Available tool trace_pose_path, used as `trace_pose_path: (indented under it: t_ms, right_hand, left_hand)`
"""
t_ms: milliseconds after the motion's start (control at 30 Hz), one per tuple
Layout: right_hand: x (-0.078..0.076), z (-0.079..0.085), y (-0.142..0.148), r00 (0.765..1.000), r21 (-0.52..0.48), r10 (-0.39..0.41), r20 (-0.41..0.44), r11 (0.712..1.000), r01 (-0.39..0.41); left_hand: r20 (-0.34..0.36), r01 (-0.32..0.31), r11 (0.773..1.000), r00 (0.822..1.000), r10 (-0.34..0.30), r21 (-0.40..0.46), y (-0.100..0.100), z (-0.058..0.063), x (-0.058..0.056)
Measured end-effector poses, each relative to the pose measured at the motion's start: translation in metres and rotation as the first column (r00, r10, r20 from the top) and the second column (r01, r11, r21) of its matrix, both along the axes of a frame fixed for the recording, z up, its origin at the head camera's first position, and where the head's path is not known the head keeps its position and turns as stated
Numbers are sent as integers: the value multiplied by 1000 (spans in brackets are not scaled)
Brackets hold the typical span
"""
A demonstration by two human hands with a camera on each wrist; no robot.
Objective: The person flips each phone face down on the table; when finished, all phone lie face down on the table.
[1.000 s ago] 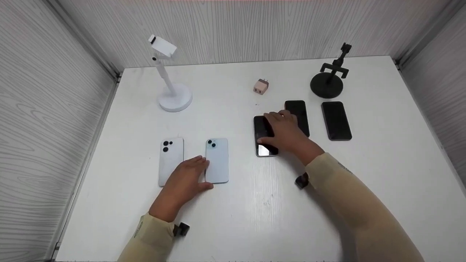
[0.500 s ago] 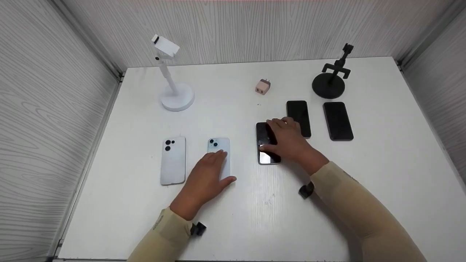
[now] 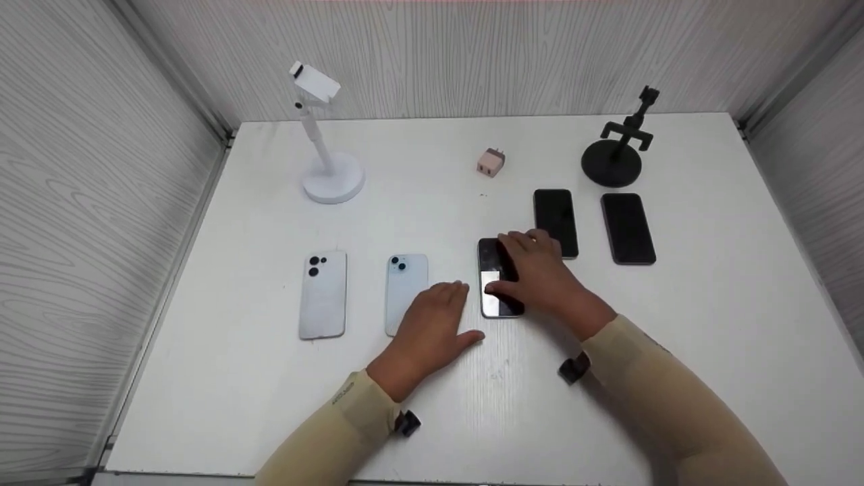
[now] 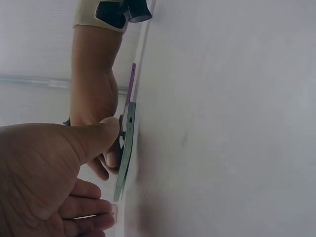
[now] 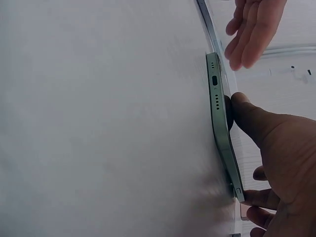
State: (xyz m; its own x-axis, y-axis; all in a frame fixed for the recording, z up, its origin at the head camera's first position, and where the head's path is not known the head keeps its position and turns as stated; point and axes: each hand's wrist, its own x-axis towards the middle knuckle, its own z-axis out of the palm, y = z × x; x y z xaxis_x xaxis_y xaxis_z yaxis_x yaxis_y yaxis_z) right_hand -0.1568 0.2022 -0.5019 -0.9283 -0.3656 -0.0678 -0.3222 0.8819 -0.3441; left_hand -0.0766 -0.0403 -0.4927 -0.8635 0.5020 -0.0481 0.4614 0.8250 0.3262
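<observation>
My right hand (image 3: 540,270) lies over a smartphone (image 3: 498,266) with a dark, glossy screen facing up. Its thumb presses the screen while the fingers curl at the phone's right edge. In the right wrist view, the phone's green bottom edge (image 5: 217,101) with charging port and speaker holes shows beside the thumb. My left hand (image 3: 428,324) hovers with relaxed fingers and thumb spread, holding nothing. It overlaps the lower right part of a light blue smartphone (image 3: 403,290), which lies camera side up. Farther left lies a white smartphone (image 3: 322,297) with its cameras up.
Two black smartphones, one (image 3: 557,219) partly behind my right hand and another (image 3: 629,229) farther right, lie on the white table (image 3: 202,405). Behind stand a white phone stand (image 3: 334,183), a pink charger plug (image 3: 490,163) and a black phone stand (image 3: 611,165). Panels enclose the table.
My right hand has slid the dark-screened smartphone toward me. My left hand has moved right, from between the white and light blue phones to past the light blue one.
</observation>
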Motion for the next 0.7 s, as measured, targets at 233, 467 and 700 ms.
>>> trace_pose_path:
  t_ms: [233,467,700]
  right_hand:
    - [9,0,3,1000,-18,11,-21,1000,-12]
    - [15,-1,6,1000,-49,1,-5,999,-1]
    - [21,-1,7,1000,-64,-2,-8,998,2]
  left_hand:
    - [53,23,1000,998,-23,10,14,-3,-1]
    - [61,34,999,998,-34,9,18,-6,-2]
    - [45,35,999,998,-37,37,22,-10,-4]
